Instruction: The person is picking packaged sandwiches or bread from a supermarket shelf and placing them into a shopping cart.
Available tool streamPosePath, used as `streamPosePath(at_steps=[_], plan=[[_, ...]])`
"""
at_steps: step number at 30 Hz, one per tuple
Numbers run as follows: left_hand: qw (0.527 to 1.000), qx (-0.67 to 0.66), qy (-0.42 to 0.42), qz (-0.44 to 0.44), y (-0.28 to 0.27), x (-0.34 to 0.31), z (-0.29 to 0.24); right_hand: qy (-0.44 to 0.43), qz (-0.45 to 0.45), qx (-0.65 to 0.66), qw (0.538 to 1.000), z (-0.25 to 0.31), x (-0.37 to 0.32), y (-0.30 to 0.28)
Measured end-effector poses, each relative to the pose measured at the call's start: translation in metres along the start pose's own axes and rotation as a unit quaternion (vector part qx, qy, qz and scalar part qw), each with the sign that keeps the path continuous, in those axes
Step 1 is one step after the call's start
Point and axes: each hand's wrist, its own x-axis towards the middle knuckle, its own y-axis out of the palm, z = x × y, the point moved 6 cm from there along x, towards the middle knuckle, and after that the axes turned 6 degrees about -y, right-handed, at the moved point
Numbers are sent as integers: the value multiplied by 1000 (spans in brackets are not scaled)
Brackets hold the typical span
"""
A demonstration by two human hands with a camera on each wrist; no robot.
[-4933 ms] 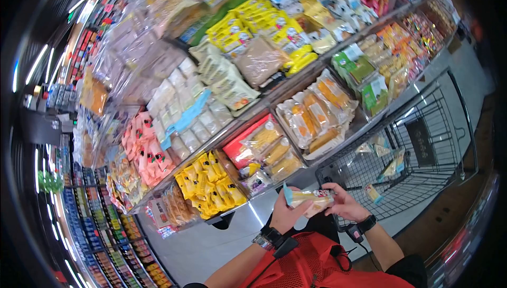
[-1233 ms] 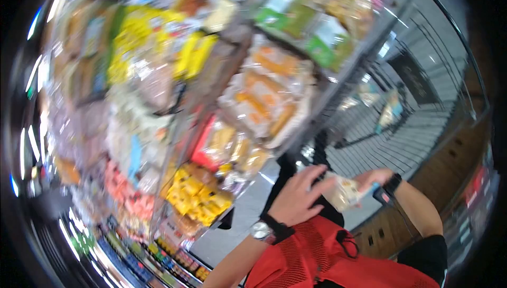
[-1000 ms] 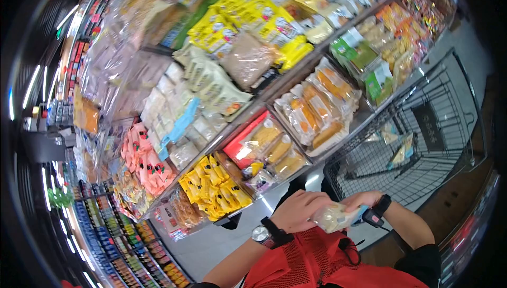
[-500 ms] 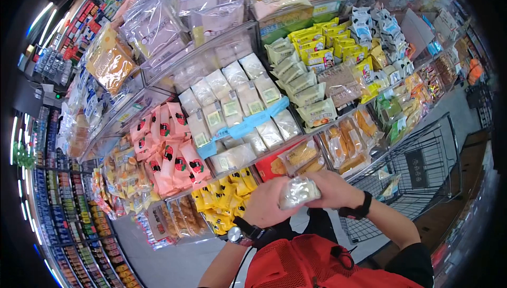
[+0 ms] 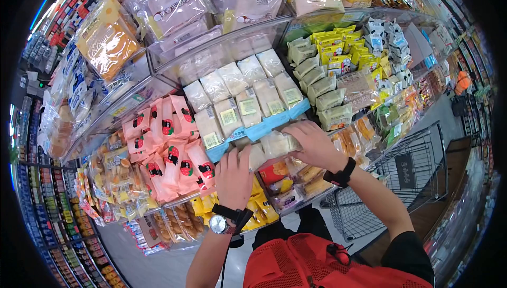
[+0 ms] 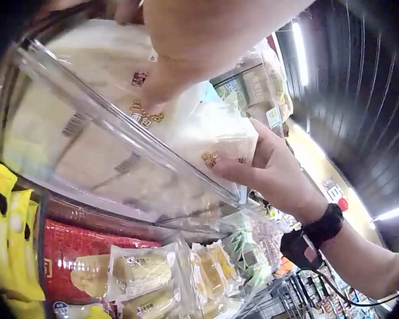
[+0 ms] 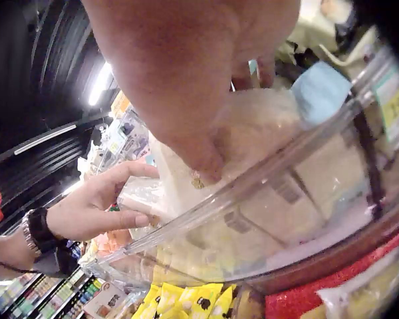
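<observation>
In the head view my left hand [image 5: 234, 177] and right hand [image 5: 317, 145] reach to the front of a clear bin of white bread packs [image 5: 248, 105]. The right fingers and thumb grip a wrapped bread pack [image 5: 277, 144] at its right end. My left hand pinches another wrapped bread pack [image 5: 253, 157] beside it, thumb in front and fingers behind, as the right wrist view shows. A blue paper strip [image 5: 264, 121] crosses the rows just behind. In the left wrist view the right thumb presses the front of a white pack [image 6: 213, 143] above the clear wall [image 6: 120, 119].
Pink strawberry packs [image 5: 171, 145] fill the bin at left. Yellow packets [image 5: 264, 206] and a red box [image 5: 273, 173] lie in the lower tier. A wire shopping cart [image 5: 391, 182] stands at right, near a wooden edge [image 5: 449, 166].
Both hands have gone from near the body and cart, holding a bread pack, forward and left into the white bread bin. The head view has turned toward that bin.
</observation>
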Motion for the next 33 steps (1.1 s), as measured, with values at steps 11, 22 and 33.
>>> streamPosePath(at_steps=[11,22,33], plan=[[998,-51,-23,-7,4,0,5,39,-24,29,999,-18,-1,10],[1000,-14,-9,-10,-3,2,0,53,24,-43,997,-24,-3,8],[998,-10,-18,56,-5,11,-2,24,-14,-33,999,-17,-5,-14]])
